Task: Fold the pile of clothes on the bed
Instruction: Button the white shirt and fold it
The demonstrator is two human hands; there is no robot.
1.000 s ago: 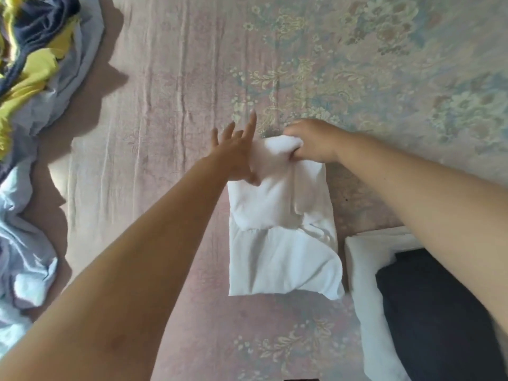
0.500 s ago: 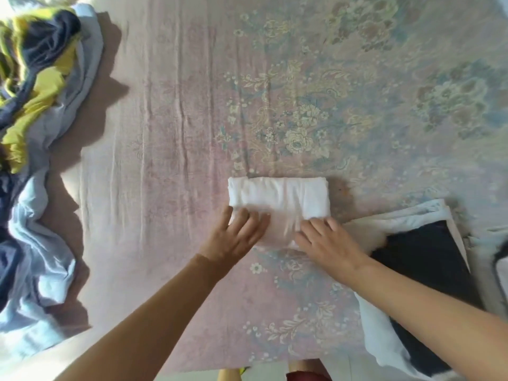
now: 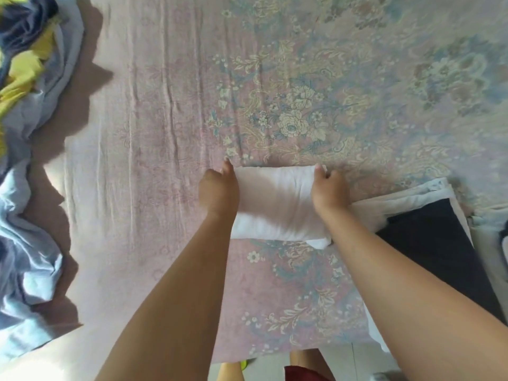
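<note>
White folded garment [image 3: 275, 202] | long axis left-right | left hand [image 3: 218, 188], right hand [image 3: 330, 191] grip ends

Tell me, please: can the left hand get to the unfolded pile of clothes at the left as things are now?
Probably not at once. The left hand grips one end of the folded white garment. Bare bedsheet lies between it and the pile of clothes, so nothing blocks the way once it lets go.

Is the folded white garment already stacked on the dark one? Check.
No, the white garment lies on the bedspread, beside the dark garment.
</note>
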